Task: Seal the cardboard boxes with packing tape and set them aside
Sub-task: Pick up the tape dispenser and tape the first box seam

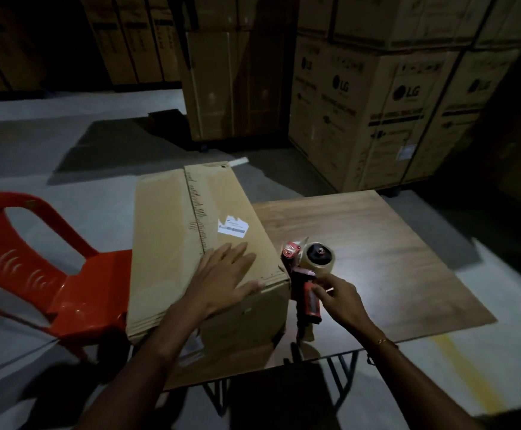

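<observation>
A long brown cardboard box (172, 218) lies on the left part of a wooden table (361, 243), its near end towards me, a torn white label (233, 227) on top. My left hand (225, 276) rests flat on the box's near top, fingers straight, thumb over the near edge. A red tape dispenser (307, 280) with a roll of clear tape (318, 257) stands on the table against the box's near right corner. My right hand (341, 301) grips the dispenser's red handle.
An orange plastic chair (51, 274) stands left of the table, touching the box. Tall stacked printed cartons (377, 113) rise behind on the right, more brown boxes (219, 82) at centre back. Flattened cardboard (113, 147) lies on the grey floor.
</observation>
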`<action>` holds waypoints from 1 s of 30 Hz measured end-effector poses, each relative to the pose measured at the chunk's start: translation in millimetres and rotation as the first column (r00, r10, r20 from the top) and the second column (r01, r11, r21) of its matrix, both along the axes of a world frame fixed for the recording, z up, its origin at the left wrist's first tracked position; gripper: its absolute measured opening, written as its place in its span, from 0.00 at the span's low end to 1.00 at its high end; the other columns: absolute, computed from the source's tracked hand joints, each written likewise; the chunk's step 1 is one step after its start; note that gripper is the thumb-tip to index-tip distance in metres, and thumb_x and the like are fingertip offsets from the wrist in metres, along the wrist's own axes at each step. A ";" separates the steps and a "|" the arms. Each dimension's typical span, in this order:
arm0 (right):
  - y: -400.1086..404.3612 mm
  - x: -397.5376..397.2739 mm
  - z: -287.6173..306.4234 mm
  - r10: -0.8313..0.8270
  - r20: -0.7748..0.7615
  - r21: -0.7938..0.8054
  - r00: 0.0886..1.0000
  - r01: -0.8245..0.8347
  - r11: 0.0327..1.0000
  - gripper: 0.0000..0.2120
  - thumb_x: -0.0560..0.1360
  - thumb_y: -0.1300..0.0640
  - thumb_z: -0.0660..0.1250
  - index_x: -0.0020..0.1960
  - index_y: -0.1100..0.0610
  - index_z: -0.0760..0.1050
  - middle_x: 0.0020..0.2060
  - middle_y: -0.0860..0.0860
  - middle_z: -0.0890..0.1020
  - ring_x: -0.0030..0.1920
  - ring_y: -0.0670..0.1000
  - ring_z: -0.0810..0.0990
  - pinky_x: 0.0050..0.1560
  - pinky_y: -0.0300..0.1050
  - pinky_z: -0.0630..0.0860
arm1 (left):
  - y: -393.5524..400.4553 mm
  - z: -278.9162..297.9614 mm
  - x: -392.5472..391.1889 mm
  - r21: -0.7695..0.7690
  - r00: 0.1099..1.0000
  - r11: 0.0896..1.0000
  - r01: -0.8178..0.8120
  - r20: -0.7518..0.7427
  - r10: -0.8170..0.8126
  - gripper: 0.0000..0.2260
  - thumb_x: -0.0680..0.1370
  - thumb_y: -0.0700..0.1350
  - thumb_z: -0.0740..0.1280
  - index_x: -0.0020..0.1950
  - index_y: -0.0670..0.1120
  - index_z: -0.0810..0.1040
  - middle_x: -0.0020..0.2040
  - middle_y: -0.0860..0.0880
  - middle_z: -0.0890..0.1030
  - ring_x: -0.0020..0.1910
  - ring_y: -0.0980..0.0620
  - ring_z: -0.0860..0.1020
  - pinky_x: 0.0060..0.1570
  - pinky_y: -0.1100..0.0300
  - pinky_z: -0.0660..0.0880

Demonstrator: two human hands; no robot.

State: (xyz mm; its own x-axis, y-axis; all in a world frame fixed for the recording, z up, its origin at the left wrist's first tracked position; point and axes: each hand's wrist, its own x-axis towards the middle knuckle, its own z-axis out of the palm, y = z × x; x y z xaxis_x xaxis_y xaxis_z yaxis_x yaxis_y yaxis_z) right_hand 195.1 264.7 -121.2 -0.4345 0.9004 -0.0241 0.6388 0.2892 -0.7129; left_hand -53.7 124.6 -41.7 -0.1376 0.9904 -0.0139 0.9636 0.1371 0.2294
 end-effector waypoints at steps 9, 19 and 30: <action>39.5 -17.8 -55.9 -0.095 0.089 -0.279 0.991 0.117 0.953 0.19 0.78 0.43 0.70 0.61 0.54 0.73 0.52 0.54 0.82 0.54 0.57 0.81 0.54 0.54 0.78 | 20.2 -20.5 16.8 -0.054 0.988 0.993 0.108 -0.105 -0.113 0.39 0.73 0.78 0.44 0.81 0.64 0.39 0.80 0.60 0.33 0.80 0.55 0.33 0.78 0.49 0.37; 79.0 -29.8 -66.4 -0.344 -0.249 -0.835 0.905 -0.021 0.550 0.15 0.80 0.54 0.70 0.57 0.66 0.79 0.36 0.60 0.83 0.30 0.56 0.81 0.27 0.43 0.76 | 46.9 -24.7 31.5 -0.054 0.995 0.998 0.008 -0.103 -0.013 0.39 0.74 0.78 0.42 0.81 0.63 0.38 0.80 0.60 0.32 0.79 0.57 0.31 0.77 0.50 0.34; 147.6 13.9 -39.8 -0.259 -0.330 -0.622 0.908 -0.002 0.783 0.10 0.80 0.46 0.68 0.58 0.50 0.78 0.45 0.58 0.86 0.39 0.56 0.83 0.41 0.54 0.83 | 124.6 -25.6 70.1 -0.056 0.983 0.983 -0.173 -0.075 0.168 0.42 0.70 0.78 0.35 0.81 0.61 0.37 0.81 0.54 0.33 0.80 0.51 0.33 0.79 0.47 0.40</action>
State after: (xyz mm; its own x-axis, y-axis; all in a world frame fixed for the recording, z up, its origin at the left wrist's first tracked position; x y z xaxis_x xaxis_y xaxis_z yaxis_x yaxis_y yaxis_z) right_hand 209.0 412.3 -160.9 -0.4066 0.8040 -0.4340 0.2804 -0.3423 -0.8968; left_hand 16.4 249.2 -67.3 -0.3072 0.9498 -0.0595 0.9381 0.3127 0.1488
